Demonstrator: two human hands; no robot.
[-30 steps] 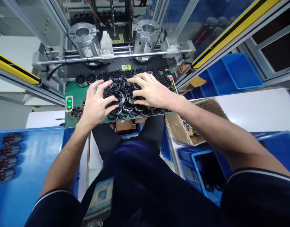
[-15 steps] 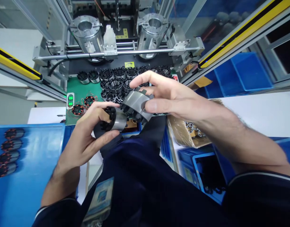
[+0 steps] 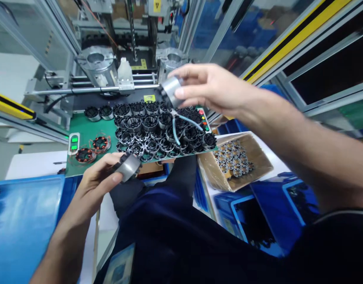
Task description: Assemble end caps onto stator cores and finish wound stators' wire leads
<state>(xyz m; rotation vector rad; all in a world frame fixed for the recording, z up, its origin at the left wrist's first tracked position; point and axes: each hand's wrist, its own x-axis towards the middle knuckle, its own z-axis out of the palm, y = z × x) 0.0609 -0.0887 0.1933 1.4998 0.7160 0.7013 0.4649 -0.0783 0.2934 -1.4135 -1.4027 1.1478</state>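
Between the thumb and fingers of my left hand (image 3: pixel 100 177) is a motor stator core (image 3: pixel 129 167), a metal ring with black toothed ends, held low before the green bench. My right hand (image 3: pixel 211 87) grips another stator core (image 3: pixel 172 88) by its side, raised above the far end of the stator stacks. Below it, rows of similar stator cores (image 3: pixel 150 123) stand on the green mat (image 3: pixel 80 126), piled in places. Pliers with pale blue handles (image 3: pixel 175 128) lie across these stacks. Two copper-wound stators (image 3: pixel 100 144) sit at the mat's left.
Behind the mat stands a machine with metal cylinders (image 3: pixel 97 65) and a horizontal rail (image 3: pixel 89 90). A cardboard box (image 3: pixel 259 157) of bare metal rings is at right, above blue bins (image 3: pixel 239 209). A blue tray (image 3: pixel 24 225) lies at left.
My hands have moved apart: the right one went up and away with its stator core, the left one down and left with the other. The view has turned right, revealing the pliers.
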